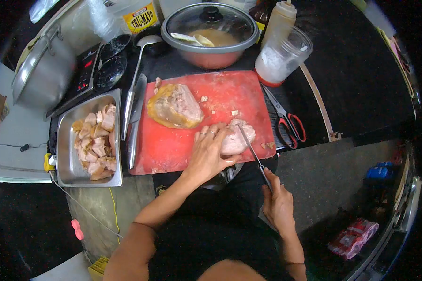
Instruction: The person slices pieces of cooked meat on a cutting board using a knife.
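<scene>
On the red cutting board (173, 152) lies a pale piece of meat (237, 140). My left hand (208, 151) presses against its left side, fingers closed around that edge. In my right hand (278, 203) is the dark handle of a knife (252, 149), whose blade rests on the right part of the piece, pointing away from me. A larger chunk of meat with yellowish skin (173, 107) sits on the board to the upper left of my left hand. Small scraps lie about the board.
Left of the board are a metal tray (118, 164) of cut meat, a ladle (138, 70) and another knife (137, 124). A lidded pot (211, 51) stands behind. Red-handled scissors (288, 124) and a plastic container (281, 56) are at the right.
</scene>
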Tool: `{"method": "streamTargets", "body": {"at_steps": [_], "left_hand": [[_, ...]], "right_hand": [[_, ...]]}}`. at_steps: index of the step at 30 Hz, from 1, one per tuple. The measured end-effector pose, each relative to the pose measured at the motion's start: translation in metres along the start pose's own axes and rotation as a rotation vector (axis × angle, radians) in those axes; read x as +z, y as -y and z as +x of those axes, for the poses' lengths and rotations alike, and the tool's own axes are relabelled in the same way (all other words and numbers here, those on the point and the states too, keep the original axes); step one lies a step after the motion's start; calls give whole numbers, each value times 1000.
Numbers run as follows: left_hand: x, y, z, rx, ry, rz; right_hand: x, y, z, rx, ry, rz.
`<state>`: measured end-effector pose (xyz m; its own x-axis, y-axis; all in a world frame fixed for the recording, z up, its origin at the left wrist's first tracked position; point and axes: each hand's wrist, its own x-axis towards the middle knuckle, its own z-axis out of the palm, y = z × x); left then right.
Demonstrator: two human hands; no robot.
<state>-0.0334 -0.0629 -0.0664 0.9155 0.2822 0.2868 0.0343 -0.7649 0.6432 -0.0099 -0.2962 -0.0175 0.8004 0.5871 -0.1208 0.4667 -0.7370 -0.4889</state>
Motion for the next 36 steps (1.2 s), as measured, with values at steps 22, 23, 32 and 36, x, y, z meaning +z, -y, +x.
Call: {"method": "streamTargets", "body": {"at_steps": [22,23,32,36], "left_hand": [[-16,-3,0,-57,40,-148],[-19,0,-4,-43,30,-156],[-35,-1,-13,-60,63,-152],[-26,5,-14,0,5,-96]], "right_hand": [[0,-13,6,-118,-44,-26],[-3,-12,7,-109,-32,-27],[-5,-14,10,-150,-50,8],[-4,-13,8,-130,-43,0]]}}
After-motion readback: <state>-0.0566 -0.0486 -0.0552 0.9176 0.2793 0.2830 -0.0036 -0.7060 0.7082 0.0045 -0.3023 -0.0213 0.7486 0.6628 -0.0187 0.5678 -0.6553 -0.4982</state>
